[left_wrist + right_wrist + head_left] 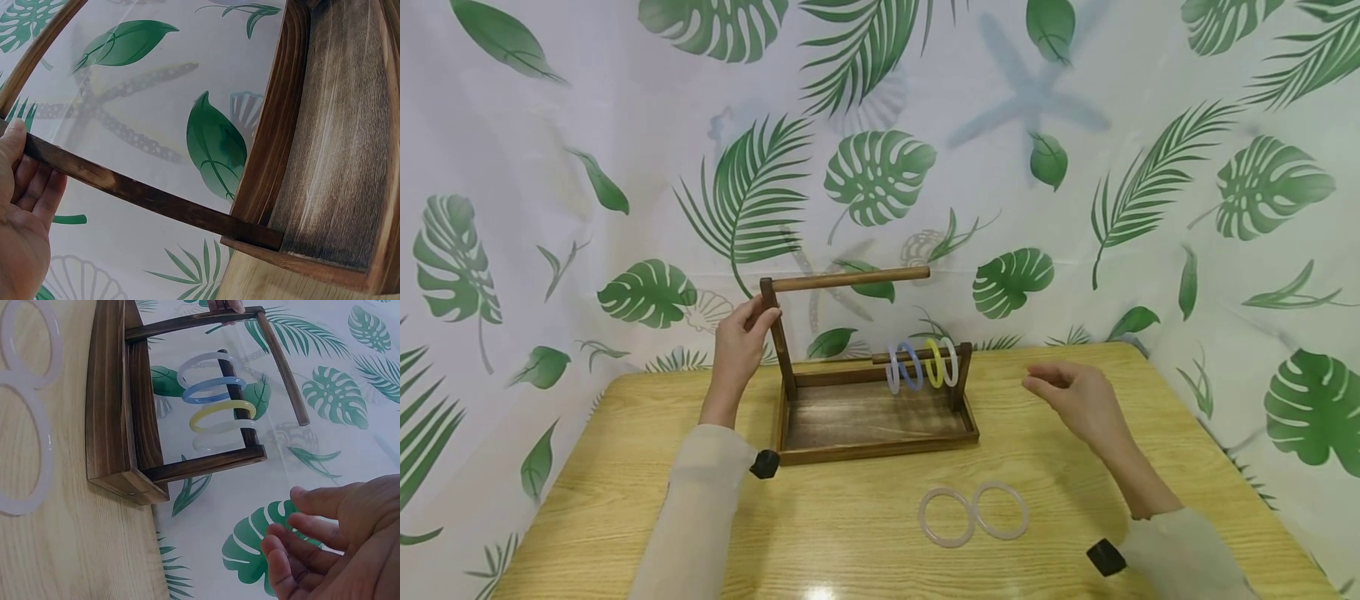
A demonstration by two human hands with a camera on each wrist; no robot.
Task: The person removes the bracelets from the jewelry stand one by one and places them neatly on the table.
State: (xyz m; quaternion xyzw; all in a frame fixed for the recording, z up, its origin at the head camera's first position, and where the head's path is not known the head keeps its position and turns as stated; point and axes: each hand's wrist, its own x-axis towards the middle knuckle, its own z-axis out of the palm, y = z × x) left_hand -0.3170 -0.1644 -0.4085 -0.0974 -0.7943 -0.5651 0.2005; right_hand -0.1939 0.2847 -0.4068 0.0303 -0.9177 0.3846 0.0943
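Note:
A dark wooden rack has a shallow tray base [880, 455], a tall post [782, 354] at its left and a short post [962, 379] at its right. My left hand [736, 350] grips the tall post near its top, thumb on one side and fingers behind. From that post a bare upper rod [850, 278] reaches right. On the lower rod hang a pale ring, a blue ring [206, 400], a yellow ring [195, 419] and a whitish ring [954, 364]. My right hand [1078, 404] is in the air right of the rack, fingers loosely bent, holding nothing.
Two pale translucent rings lie side by side on the wooden table [850, 533] in front of the rack, the left ring [951, 544] close against the right ring [1026, 518]. A leaf-patterned cloth [647, 208] hangs behind and around the table.

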